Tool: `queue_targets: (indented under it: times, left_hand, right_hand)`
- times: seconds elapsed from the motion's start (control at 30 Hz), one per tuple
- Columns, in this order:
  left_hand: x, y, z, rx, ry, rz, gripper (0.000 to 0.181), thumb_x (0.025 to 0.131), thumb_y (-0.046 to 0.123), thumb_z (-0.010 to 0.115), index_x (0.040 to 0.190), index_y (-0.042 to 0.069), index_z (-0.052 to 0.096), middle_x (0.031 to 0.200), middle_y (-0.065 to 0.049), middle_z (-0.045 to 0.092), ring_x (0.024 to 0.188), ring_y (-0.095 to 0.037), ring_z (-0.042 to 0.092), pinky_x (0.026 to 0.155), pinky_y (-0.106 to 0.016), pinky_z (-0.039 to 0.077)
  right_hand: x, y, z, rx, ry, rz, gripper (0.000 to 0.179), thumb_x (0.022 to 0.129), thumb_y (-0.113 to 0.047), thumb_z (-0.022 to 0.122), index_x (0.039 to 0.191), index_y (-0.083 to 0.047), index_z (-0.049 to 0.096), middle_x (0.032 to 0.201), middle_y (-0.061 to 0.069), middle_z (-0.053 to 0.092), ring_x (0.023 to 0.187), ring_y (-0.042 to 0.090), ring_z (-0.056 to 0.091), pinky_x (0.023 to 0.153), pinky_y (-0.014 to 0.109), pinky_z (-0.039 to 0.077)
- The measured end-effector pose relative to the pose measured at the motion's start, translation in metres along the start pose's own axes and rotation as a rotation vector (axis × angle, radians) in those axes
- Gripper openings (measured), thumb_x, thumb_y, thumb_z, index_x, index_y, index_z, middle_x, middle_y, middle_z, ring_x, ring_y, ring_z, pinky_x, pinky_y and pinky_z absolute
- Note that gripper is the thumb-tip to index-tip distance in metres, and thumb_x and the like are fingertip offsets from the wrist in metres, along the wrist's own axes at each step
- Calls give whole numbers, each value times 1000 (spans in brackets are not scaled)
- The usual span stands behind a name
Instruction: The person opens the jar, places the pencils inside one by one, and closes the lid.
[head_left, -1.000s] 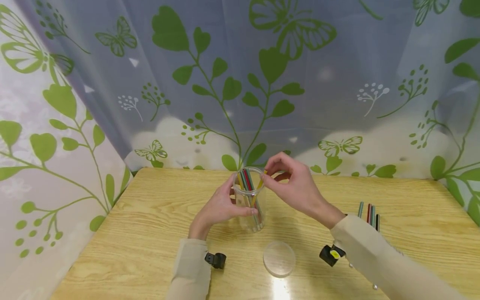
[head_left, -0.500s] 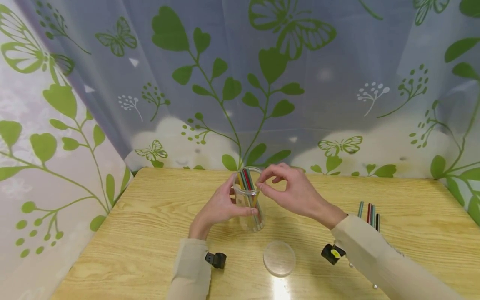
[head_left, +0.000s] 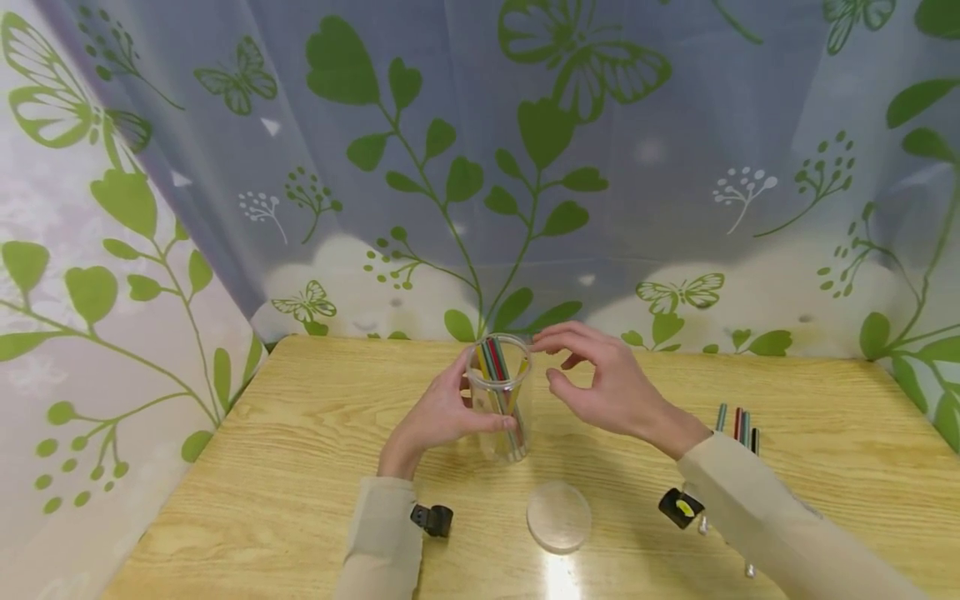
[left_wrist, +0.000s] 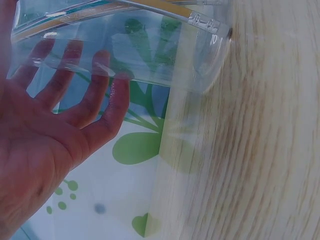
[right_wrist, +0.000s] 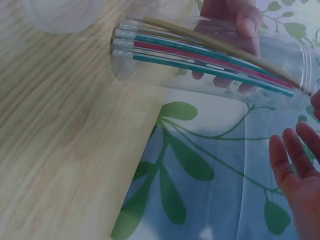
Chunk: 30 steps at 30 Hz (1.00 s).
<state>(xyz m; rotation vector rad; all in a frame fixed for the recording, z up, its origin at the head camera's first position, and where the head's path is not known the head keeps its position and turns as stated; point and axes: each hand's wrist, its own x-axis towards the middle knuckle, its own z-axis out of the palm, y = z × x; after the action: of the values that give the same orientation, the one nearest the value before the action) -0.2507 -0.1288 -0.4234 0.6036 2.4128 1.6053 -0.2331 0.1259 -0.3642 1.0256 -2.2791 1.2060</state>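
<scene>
My left hand grips a clear plastic jar round its side, thumb in front. The jar stands upright on the wooden table with its top uncovered. Inside it lean several pencils, green, red and yellow, their eraser ends at the bottom. One yellow pencil slants across the others toward the right side of the rim. My right hand is just right of the jar's mouth, its fingers parted from the thumb and holding nothing. In the right wrist view, part of that hand is cut off by the frame edge.
A round clear lid lies flat on the table in front of the jar. Several more pencils lie at the right, partly hidden by my right sleeve. A patterned curtain hangs behind the table's far edge.
My right hand lowered a yellow pencil into the jar, let it go and drew back to the right, its fingers spreading. My left hand has kept its hold on the jar.
</scene>
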Motion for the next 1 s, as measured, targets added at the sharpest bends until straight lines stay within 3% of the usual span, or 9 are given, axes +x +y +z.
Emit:
queue_targets:
  times: [0.27, 0.4, 0.57, 0.63, 0.8, 1.0]
  left_hand:
    - [0, 1, 0, -6, -4, -15, 96, 75, 30, 92, 152, 43, 37, 133, -1, 60, 115, -25, 59, 91, -39, 56]
    - [-1, 0, -1, 0, -4, -19, 98, 75, 31, 92, 155, 41, 35, 134, -2, 59, 115, -25, 60, 91, -39, 56]
    - [-1, -1, -1, 2, -10, -32, 102, 75, 33, 92, 157, 40, 31, 134, -3, 59, 115, -25, 61, 91, -39, 57]
    - [-1, -1, -1, 2, -10, -32, 102, 75, 33, 92, 157, 40, 31, 134, -2, 59, 115, -25, 62, 90, -39, 57]
    - [0, -1, -1, -4, -14, -19, 102, 76, 31, 92, 157, 38, 32, 134, -2, 59, 116, -25, 61, 91, -40, 57]
    - [0, 0, -1, -9, -15, -33, 99, 75, 31, 92, 154, 43, 33, 133, -2, 59, 115, -25, 61, 90, -39, 57]
  right_hand:
    - [-24, 16, -23, -39, -17, 181, 32, 90, 5, 67, 116, -14, 72, 114, 3, 71, 101, 9, 64, 79, 27, 60]
    - [-46, 28, -38, -109, -37, 311, 27, 94, -4, 66, 118, -16, 72, 113, 2, 71, 100, 7, 63, 80, 27, 59]
    - [-76, 43, -57, -220, -23, 384, 24, 96, -11, 66, 118, -16, 72, 117, 5, 72, 98, -4, 57, 75, 23, 58]
    - [-87, 48, -65, -258, -18, 415, 23, 96, -13, 66, 118, -15, 72, 118, 8, 72, 97, -3, 57, 73, 22, 57]
    - [-112, 61, -86, -341, -14, 487, 23, 96, -17, 67, 118, -14, 72, 120, 13, 72, 97, 17, 64, 67, 21, 54]
    - [-134, 74, -106, -390, -43, 595, 29, 97, -24, 66, 122, -10, 70, 119, 19, 71, 95, 28, 67, 62, 25, 49]
